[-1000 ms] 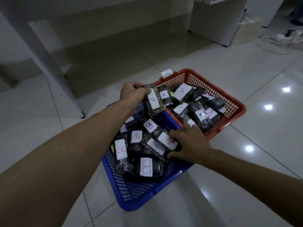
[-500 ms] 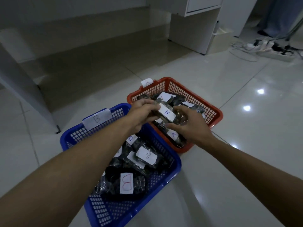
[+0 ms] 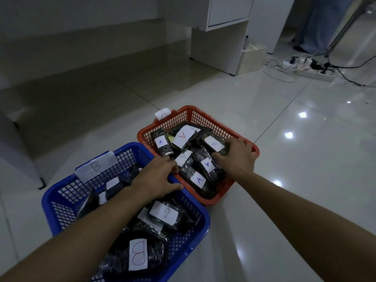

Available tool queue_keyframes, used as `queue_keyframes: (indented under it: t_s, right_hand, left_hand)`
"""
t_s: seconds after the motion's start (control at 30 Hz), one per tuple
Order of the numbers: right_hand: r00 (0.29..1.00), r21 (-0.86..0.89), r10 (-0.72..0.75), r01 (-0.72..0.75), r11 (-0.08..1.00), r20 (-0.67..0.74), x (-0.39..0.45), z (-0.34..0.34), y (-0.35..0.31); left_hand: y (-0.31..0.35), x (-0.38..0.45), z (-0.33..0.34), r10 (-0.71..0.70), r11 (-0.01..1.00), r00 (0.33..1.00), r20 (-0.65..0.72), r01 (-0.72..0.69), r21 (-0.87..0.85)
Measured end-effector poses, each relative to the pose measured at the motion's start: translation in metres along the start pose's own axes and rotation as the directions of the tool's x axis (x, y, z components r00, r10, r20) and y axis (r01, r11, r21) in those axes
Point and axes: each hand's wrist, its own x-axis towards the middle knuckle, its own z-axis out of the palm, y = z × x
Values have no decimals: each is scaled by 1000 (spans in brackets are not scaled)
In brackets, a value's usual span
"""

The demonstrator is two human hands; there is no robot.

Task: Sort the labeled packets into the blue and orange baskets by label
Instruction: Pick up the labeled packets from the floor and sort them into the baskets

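The blue basket (image 3: pixel 204 222), tagged B, stands at lower left and holds dark packets with white labels, one a B packet (image 3: pixel 138 254). Touching its far right corner is the orange basket (image 3: pixel 205 111), tagged A, with several A packets (image 3: pixel 207 164). My left hand (image 3: pixel 156 177) lies palm down where the two rims meet, fingers spread, holding nothing. Over the right side of the orange basket, my right hand (image 3: pixel 237 157) has its fingers curled on the edge of a labeled packet (image 3: pixel 214 144) that lies on top of the others.
Both baskets sit on a glossy white tiled floor. A white cabinet (image 3: pixel 225 33) stands behind, with a power strip and tangled cables (image 3: pixel 313 70) to its right. A person's legs (image 3: pixel 317 23) are at the far right. A white furniture leg (image 3: pixel 18 155) rises at left.
The packet that both hands held above the orange basket now lies inside it. My left hand has let go and dropped to the basket rims. My right hand moved right with the packet.
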Motion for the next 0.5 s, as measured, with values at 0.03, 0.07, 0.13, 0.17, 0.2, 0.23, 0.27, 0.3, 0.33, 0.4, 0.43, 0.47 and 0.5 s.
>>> queue_keyframes:
  t_s: [0.03,0.07,0.13,0.17,0.2,0.23,0.27,0.3,0.33,0.4,0.43,0.47,0.5]
  right_hand:
    - [1000,-34,21,-21,999,19,-1,5,1]
    - [999,-49,28,-26,998,30,-2,9,1]
    - [999,-68,16,-13,998,45,-2,10,2]
    - [998,-87,7,-2,996,63,-2,9,3]
    - [997,-111,-7,16,994,80,-2,7,3]
    - [995,-129,-26,38,991,93,-3,5,4]
    - [994,-137,-48,60,989,93,-5,0,5]
    - [994,-138,-72,83,987,81,-8,-7,8]
    - [993,-138,-98,105,985,58,-11,-15,12]
    - [992,-148,-126,126,981,5,-18,-41,27]
    - [993,-146,-118,113,983,-25,-23,-57,37]
    - [995,-133,-86,78,988,-57,-29,-74,51]
    - [995,-115,-34,24,993,-90,-37,-92,67]
  left_hand:
    - [0,1,0,1,1000,1000,0,-1,-2]
    - [1,1,0,4,1000,1000,5,-4,0]
    - [1,2,-2,9,1000,1000,19,-9,6]
    - [2,2,-3,13,1000,1000,19,-13,10]
    - [4,3,-4,23,1000,1000,7,-23,18]
    - [8,4,-6,40,999,999,-19,-40,22]
    - [13,6,-6,62,998,997,-55,-62,13]
    - [21,10,-5,87,996,992,-97,-88,-13]
    - [32,14,-3,110,992,984,-137,-117,-47]
    - [63,24,8,159,978,966,-204,-182,-98]
    - [84,28,17,189,969,956,-226,-219,-113]
    - [108,31,26,221,957,946,-237,-257,-134]
    - [134,32,37,252,943,939,-234,-293,-160]
